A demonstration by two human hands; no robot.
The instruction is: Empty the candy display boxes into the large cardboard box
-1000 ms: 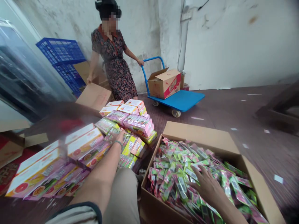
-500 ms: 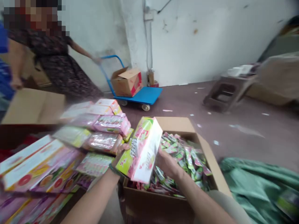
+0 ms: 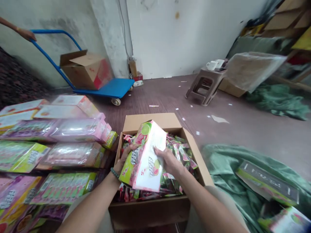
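The left hand (image 3: 124,159) and right hand (image 3: 171,162) are gripping a printed box (image 3: 145,158) between them; a second ago the left was reaching into the stacked packs (image 3: 73,154). Handling is now centring above the carton (image 3: 149,204) of sachets (image 3: 181,152), though whether the box is hanging open seems unclear.

Your head-worn camera faces forward and down, close above the open brown cardboard box (image 3: 149,212), reaching to the pale plastered wall (image 3: 155,42) well beyond.

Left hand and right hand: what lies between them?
In the head view, a fruit-printed pink and green carton is held between left hand and right hand.
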